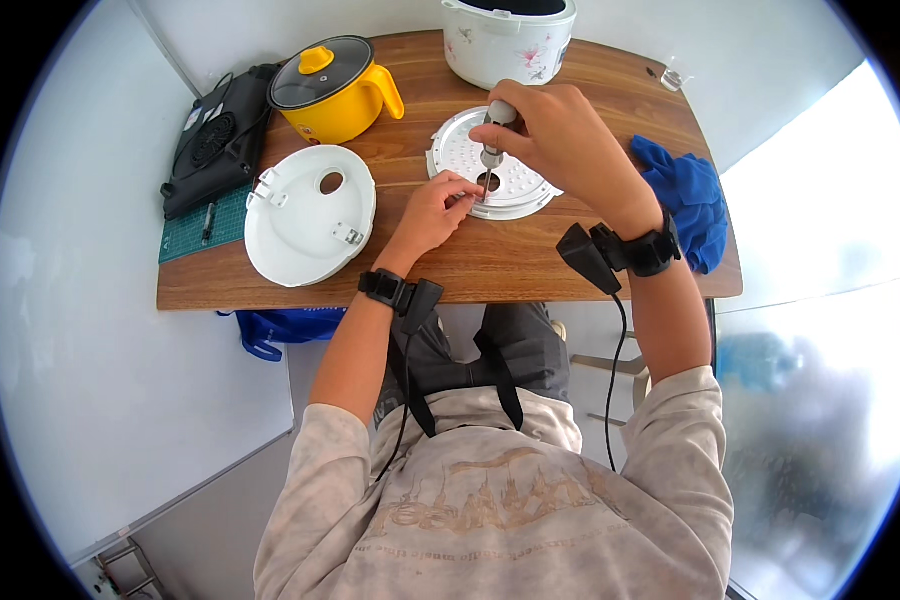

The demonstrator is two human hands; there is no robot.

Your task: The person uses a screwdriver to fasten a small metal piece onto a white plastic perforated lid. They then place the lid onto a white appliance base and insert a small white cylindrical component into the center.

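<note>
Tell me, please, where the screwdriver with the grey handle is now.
The screwdriver is in the upper middle of the head view, held in the right hand over the round white dotted plate, its tip close to the left hand.

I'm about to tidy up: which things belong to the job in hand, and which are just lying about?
Belonging to the job:
screwdriver, in the right hand
perforated white disc, by the left hand
white cover, probably
flowered white pot, probably

Apparently lying about:
yellow pot
black appliance
green mat
blue cloth

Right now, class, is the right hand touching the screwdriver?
Touching. The head view shows the right hand gripping the screwdriver by its handle.
</note>
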